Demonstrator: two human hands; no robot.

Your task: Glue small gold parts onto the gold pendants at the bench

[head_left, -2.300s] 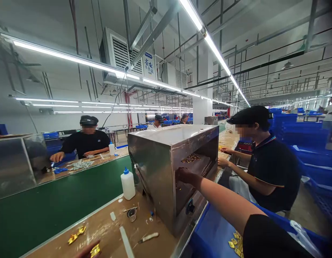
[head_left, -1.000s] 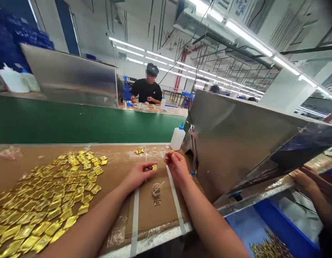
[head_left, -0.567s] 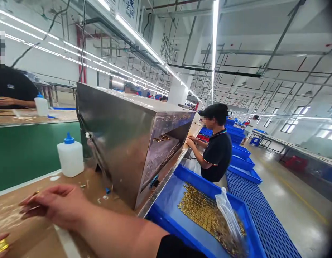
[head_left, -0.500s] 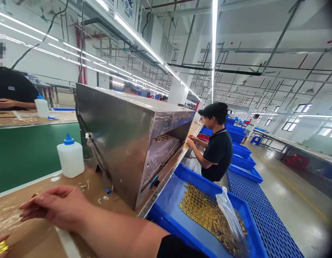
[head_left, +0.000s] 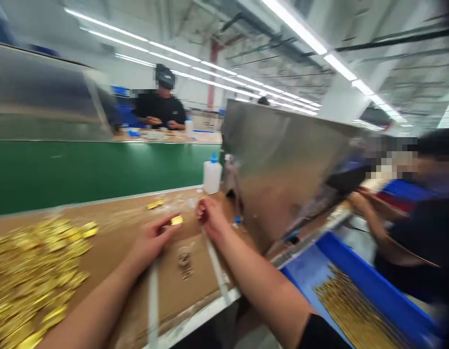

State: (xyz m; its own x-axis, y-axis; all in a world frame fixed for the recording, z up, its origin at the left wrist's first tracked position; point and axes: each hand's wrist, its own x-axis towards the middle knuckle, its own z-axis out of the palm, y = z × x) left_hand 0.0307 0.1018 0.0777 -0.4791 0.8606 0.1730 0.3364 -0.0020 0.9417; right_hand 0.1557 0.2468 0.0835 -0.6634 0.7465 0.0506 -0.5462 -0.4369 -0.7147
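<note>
1. Left grip: my left hand (head_left: 151, 237), thumb and fingers narrowed to a pinch, with one gold piece (head_left: 177, 220) at the tips.
2. Right grip: my right hand (head_left: 211, 218), fingers drawn in and bent; whether anything is pinched there, I cannot tell through the blur.
3. Location of gold piece: above the desk (head_left: 118, 213), between my two hands, beyond the small cup (head_left: 184, 257) and short of the white bottle (head_left: 212, 177).
4. Risk, slip: I have only the near end by the fingertips; a loose or uneven pinch could let the gold piece turn or drop.
5. Risk, mixing: should it fall leftward, it could be lost among the heap of gold pieces (head_left: 38, 266), similar in colour.
6. Risk, knock: the bottle stands upright just past my right hand; a careless forward reach could tip it. The cup, low between my forearms, could be caught by a wrist drawn back.
7. Direction: the free end of the gold piece points rightward, toward my right hand.
8. Long axis: apparently crosswise, left to right, close to level; blur leaves the exact tilt uncertain.
</note>
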